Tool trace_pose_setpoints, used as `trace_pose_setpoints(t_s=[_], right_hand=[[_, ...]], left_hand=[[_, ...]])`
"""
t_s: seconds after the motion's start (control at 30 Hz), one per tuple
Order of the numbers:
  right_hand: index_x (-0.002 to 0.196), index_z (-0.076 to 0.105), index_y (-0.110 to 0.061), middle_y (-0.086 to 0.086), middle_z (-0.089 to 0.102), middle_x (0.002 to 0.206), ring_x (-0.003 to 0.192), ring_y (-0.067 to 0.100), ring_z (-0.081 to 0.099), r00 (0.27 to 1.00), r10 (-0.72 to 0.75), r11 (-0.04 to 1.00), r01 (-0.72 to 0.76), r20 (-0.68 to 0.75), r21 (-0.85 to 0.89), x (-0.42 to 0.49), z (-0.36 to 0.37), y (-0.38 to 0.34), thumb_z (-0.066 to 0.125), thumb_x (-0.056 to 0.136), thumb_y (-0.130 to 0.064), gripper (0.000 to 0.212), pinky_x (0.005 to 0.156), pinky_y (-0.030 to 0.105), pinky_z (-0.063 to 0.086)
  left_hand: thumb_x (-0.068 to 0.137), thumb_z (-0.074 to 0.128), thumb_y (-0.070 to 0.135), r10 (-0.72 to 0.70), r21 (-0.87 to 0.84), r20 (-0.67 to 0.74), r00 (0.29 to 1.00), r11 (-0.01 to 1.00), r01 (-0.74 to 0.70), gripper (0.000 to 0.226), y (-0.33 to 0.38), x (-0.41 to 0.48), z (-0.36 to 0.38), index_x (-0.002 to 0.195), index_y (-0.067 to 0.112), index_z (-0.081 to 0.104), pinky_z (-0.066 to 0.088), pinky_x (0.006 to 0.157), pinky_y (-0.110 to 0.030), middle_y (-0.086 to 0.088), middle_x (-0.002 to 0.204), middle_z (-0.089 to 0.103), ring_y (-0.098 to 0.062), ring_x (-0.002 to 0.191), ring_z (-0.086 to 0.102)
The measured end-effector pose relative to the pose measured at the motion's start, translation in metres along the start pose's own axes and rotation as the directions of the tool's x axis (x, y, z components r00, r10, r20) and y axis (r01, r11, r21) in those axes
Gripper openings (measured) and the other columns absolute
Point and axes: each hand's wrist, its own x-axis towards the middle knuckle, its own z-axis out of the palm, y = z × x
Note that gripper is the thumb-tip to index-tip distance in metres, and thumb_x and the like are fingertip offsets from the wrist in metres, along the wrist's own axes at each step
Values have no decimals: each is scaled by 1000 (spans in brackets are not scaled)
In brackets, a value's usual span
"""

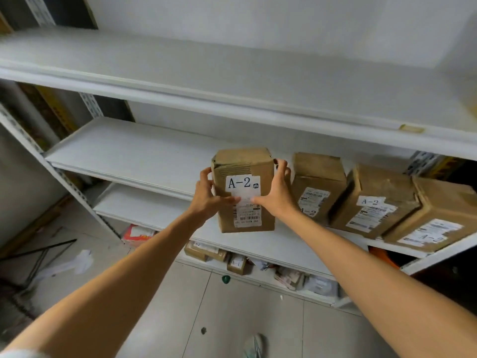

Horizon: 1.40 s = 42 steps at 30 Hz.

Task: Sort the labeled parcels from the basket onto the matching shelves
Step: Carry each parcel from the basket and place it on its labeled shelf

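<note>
I have the parcel marked A-2 clamped between both hands at the middle shelf. My left hand grips its left edge and my right hand its right edge. The fingers are curled round the sides and both thumbs are pressed flat on the label face. It stands upright, long axis vertical, label towards me. I can't quite tell whether its base is resting on the shelf board or just clear of it. To its right is the neighbouring box, also marked A-2, with my right fingers in the gap between them. I'd judge closing that gap means freeing those fingers first.
</note>
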Motion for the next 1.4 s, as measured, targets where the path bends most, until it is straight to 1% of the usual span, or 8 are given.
trace_pose_setpoints(t_s=[0.1,0.23,0.3,0.37,0.47,0.93,1.13,1.4], right_hand=[[146,16,-28,5,24,136,116,18,43,998,-61,996,61,2,-70,26,-4,7,81,69,-1,104,86,28,51],[138,37,-20,17,14,150,135,34,34,997,-64,959,73,41,-275,47,-7,17,62,82,12,70,93,21,44],[132,44,-13,21,6,154,140,37,27,989,-66,944,104,131,-312,53,-7,23,54,83,19,59,109,34,39],[130,48,-11,24,17,150,135,39,30,985,-95,913,144,144,-382,58,-6,29,51,82,20,57,107,45,41],[127,51,-11,17,41,124,117,31,36,984,-152,857,176,87,-484,65,-5,30,50,82,17,53,98,33,38],[133,55,-13,2,45,102,102,18,42,962,-200,833,266,185,-485,61,-18,18,54,86,13,54,92,29,43],[119,62,-12,4,52,112,106,21,42,934,-224,713,352,279,-606,61,-19,-2,65,88,-25,34,94,32,34],[129,56,-12,7,50,121,116,25,40,771,-358,669,606,527,-431,35,57,-91,73,79,-33,56,95,31,34]], left_hand=[[51,86,30,4,105,-33,999,995,-1,102,7,34,8,137,34,30,53,90,-42,-8,126,36,-26,116,46],[63,83,-1,-28,-45,79,996,998,31,98,3,65,24,142,14,26,58,66,-22,-4,114,55,-22,104,60],[66,81,-5,-47,-63,116,992,997,55,97,-4,71,33,143,14,25,55,63,-18,3,115,52,-21,109,56],[66,79,-8,-36,-78,146,989,996,48,102,-11,77,41,146,19,21,55,63,-16,4,122,46,-14,107,51],[70,71,-17,-26,-102,149,988,994,42,101,-13,87,46,147,21,18,57,66,-17,1,125,44,-11,103,52],[52,75,6,-48,8,155,987,999,48,97,-10,89,24,140,24,37,58,83,-40,-9,122,56,-31,109,61],[70,80,1,-27,362,-36,999,931,38,105,-3,82,18,152,15,16,38,108,-48,-14,151,28,-34,135,36],[69,81,7,120,597,-198,973,802,22,72,0,1,-94,134,11,50,45,93,-32,-10,133,53,-24,117,53]])
